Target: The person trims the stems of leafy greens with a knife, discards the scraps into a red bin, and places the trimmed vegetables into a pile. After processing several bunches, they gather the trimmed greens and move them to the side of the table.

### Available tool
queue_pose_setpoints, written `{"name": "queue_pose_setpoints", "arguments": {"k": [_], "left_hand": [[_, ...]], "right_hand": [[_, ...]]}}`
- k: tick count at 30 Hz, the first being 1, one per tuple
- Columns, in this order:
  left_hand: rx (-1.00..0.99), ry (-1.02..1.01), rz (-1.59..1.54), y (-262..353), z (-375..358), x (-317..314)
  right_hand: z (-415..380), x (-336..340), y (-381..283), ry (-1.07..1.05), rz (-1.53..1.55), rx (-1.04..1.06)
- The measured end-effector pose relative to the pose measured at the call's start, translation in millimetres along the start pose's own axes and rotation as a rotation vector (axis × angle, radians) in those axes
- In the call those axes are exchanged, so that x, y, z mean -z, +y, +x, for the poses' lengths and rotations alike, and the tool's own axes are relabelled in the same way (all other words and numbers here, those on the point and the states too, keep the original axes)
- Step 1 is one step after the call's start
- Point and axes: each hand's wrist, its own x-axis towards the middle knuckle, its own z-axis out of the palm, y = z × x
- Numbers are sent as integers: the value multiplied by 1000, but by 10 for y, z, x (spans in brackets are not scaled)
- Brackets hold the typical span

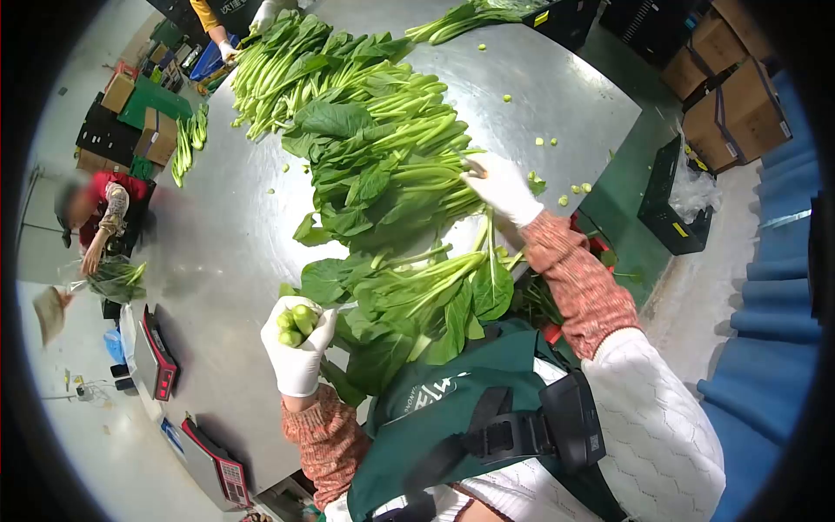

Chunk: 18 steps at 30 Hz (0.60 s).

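Observation:
My left hand (296,348), in a white glove, is closed around several leafy green stalks (297,324), their thick pale ends facing up. My right hand (504,187), also gloved, has its fingers closed at the stem ends along the right side of a long pile of leafy greens (383,174). Stems there point right and dark leaves lie to the left. Closer to my body, a looser bunch of greens (417,291) lies at the table's near edge, between my hands.
Cut stem bits (576,189) are scattered over the metal table (574,96). Two red scales (161,361) stand along the left edge. A co-worker (109,213) at left handles bagged greens; another's hands (228,50) are at the far end. A black crate (674,204) sits right.

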Motion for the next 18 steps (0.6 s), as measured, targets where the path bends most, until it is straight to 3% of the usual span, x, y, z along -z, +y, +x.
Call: {"name": "queue_pose_setpoints", "arguments": {"k": [3, 5, 8, 11, 13, 14, 17, 18], "left_hand": [[-9, 0, 2, 73, -6, -10], [24, 20, 18, 120, -51, 17], [1, 65, 38, 54, -77, 64], [-53, 72, 58, 75, -87, -5], [-122, 58, 115, 149, -108, -73], [-168, 37, 145, 181, -124, -106], [-671, 38, 478, 355, -69, -302], [-721, 24, 521, 426, -61, -373]], "right_hand": [[143, -326, 206, 44, -90, 166], [78, -128, -83, 5, -110, 63], [-119, -6, -241, 3, 125, 102], [-384, 425, -798, -147, 637, -122], [-484, 575, -960, -162, 735, -46], [-492, 580, -1016, -149, 726, -16], [-514, 420, -1069, -84, 606, 142], [-583, 449, -1233, -152, 590, 57]]}}
